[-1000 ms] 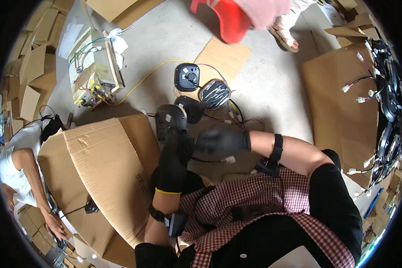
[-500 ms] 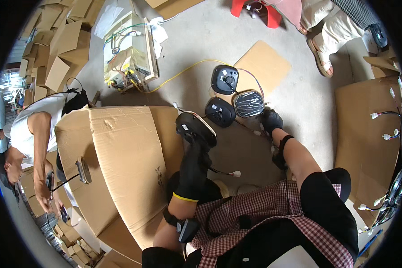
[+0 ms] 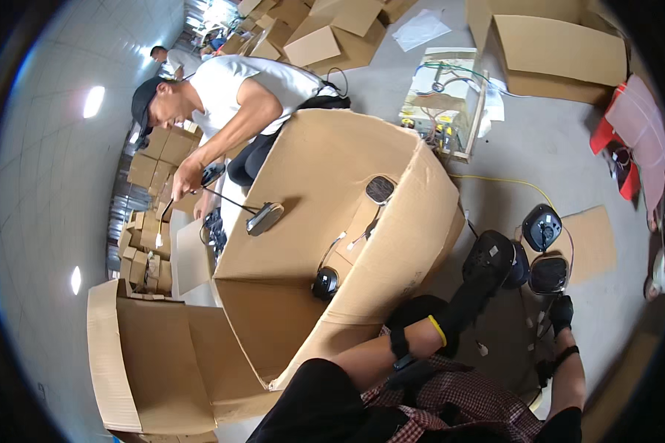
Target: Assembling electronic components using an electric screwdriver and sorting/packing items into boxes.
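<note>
My left hand [image 3: 474,292], in a black glove, is closed around a black round-cornered mirror unit [image 3: 490,253] beside the big box. My right hand [image 3: 561,313], also gloved, has its fingers curled at the lower edge of a film-faced mirror unit [image 3: 548,275] on the floor; what they grip, if anything, is hidden. Above it lies another mirror unit [image 3: 542,227], back up, on a flat cardboard sheet [image 3: 591,244]. A further dark unit [image 3: 519,267] is partly covered by the one in my left hand. Cables with white connectors [image 3: 482,348] trail nearby.
A tall open carton [image 3: 428,221] stands at my left, with mirror units [image 3: 325,283] inside. Across it a co-worker [image 3: 251,88] bends, a cabled mirror unit [image 3: 264,219] hanging by the inner wall. A wired test box [image 3: 443,103] and a red stool [image 3: 629,181] stand farther off.
The view has swung left, so the carton's inside now shows. My left hand still holds its mirror unit, now turned back up. My right hand stays by the film-faced unit, slightly lower.
</note>
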Action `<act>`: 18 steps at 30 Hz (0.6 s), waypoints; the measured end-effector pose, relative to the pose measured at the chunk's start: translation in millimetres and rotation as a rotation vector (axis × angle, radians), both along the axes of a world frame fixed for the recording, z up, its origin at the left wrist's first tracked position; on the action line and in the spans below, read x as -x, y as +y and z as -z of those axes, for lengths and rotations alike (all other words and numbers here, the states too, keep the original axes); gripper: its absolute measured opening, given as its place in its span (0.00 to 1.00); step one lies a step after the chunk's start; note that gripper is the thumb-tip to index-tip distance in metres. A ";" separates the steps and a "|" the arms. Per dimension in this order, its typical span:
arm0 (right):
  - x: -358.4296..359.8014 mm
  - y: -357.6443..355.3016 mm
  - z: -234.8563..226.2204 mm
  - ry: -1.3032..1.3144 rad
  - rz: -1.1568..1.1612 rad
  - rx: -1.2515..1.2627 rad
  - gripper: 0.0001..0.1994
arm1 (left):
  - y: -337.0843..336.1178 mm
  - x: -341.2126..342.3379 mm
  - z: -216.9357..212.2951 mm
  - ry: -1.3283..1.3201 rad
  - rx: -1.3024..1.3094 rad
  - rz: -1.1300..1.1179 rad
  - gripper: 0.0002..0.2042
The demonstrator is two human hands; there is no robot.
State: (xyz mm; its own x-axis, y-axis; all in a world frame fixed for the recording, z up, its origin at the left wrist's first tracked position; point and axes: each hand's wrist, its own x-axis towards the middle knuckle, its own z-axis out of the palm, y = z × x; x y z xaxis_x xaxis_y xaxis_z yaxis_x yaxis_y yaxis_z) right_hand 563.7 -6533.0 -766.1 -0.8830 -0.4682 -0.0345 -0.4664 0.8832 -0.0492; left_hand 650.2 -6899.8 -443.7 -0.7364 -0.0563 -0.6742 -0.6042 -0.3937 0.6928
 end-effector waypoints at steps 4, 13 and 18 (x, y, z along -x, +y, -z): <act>32.2 -70.2 -121.6 -0.856 0.540 1.115 0.12 | -8.8 -3.4 6.8 0.020 0.025 -0.089 0.21; -6.6 -172.2 -320.2 -0.839 0.386 1.485 0.14 | 1.9 2.2 32.5 0.028 -0.096 -0.047 0.22; -55.4 -182.5 -297.5 -0.989 0.321 1.225 0.13 | 16.2 4.6 11.7 0.139 -0.167 0.004 0.23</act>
State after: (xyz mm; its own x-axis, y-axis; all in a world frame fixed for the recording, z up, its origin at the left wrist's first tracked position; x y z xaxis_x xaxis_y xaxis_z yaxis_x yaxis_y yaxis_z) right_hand 619.1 -6715.4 -468.6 -0.8051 -0.4504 -0.3859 0.3645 0.1377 -0.9210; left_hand 645.6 -6883.7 -455.4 -0.8231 0.0512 -0.5655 -0.5090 -0.5079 0.6949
